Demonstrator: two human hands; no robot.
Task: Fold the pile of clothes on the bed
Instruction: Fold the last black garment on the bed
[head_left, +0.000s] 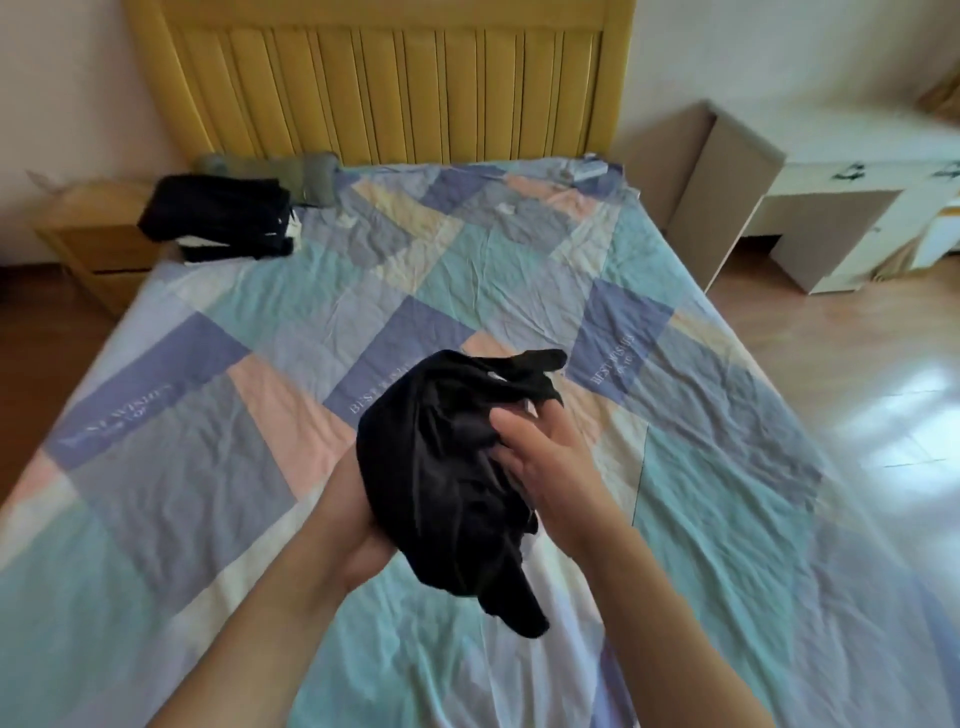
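Note:
A bunched black garment (447, 467) hangs in the air above the near middle of the bed (218, 426). My left hand (358, 525) grips it from below and behind, mostly hidden by the cloth. My right hand (540, 457) holds its right side, fingers spread into the fabric. A stack of dark folded clothes (218, 215) lies at the bed's far left corner, with a grey piece (311, 174) behind it by the headboard.
The patchwork sheet in blue, teal and pink covers the bed. A yellow headboard (384, 78) stands at the far end. A wooden nightstand (98, 249) is at the left, a white desk (831, 218) at the right, wooden floor (841, 374) beside the bed.

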